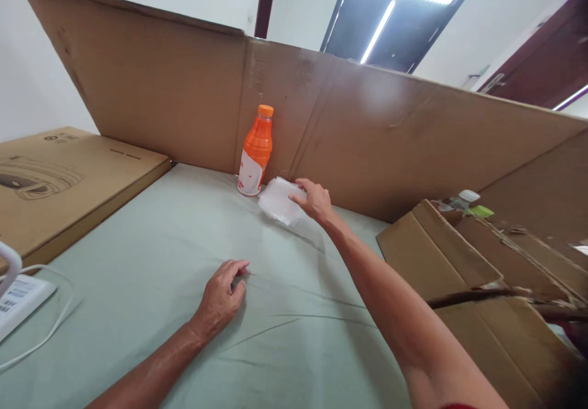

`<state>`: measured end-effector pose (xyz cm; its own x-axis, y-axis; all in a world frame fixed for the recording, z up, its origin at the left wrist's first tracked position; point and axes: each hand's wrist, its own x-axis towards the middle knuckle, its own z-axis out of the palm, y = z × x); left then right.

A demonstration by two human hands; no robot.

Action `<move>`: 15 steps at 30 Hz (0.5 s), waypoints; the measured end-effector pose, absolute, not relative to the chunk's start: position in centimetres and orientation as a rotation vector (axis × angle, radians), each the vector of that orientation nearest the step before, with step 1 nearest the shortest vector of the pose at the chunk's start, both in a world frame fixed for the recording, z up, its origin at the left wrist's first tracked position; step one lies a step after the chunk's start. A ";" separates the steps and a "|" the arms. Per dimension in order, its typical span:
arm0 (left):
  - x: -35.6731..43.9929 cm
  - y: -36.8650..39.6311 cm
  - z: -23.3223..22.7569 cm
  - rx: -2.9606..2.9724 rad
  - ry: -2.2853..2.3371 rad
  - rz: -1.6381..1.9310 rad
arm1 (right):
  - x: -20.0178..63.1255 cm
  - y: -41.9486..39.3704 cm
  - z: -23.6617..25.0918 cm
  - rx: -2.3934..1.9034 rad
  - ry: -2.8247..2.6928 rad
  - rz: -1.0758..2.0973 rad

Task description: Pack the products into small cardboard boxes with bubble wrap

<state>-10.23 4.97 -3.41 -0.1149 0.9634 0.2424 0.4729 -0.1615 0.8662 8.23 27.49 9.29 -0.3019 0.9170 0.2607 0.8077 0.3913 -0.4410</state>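
My right hand (pixel 316 199) reaches forward over the right edge of a white stack in a clear plastic bag (pixel 281 204). Its thumb and fingers are apart; whether the fingertips touch the bag I cannot tell. Just left of the bag stands an upright orange bottle (pixel 257 146) with an orange cap and a white label. Nearer to me, my left hand (pixel 223 296) rests on the pale green cloth (pixel 184 237), loosely curved with a gap between thumb and fingers and nothing in it.
Tall cardboard panels (pixel 184 90) wall off the table's back. At the left lie a flat carton (pixel 82 176) and a white power strip (pixel 25 299) with a cable. On the right, an open cardboard box (pixel 441 250) holds a clear bottle with a white cap (pixel 467 197).
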 end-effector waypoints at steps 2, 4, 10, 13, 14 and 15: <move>-10.4 4.9 -3.5 1.679 1.592 1.244 | 7.0 29.9 9.4 -1.522 -2.096 0.230; -10.4 5.1 -3.6 1.706 1.597 1.255 | 6.2 29.7 8.5 -1.513 -2.066 0.205; -10.4 5.3 -3.6 1.752 1.613 1.268 | 7.7 17.5 2.4 -1.401 -2.148 0.262; -10.7 4.6 -3.5 1.767 1.598 1.239 | 10.2 9.0 1.1 -1.323 -2.148 0.300; -10.9 4.4 -3.5 1.769 1.598 1.229 | 11.1 6.4 1.4 -1.267 -2.153 0.302; -11.0 4.2 -3.6 1.771 1.601 1.218 | 12.1 3.8 2.1 -1.209 -2.165 0.287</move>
<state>-11.05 4.21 -3.58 -0.0678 0.9505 0.3032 0.5457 -0.2191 0.8088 12.08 3.83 2.11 -0.3770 0.8248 0.4215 0.6864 0.5543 -0.4708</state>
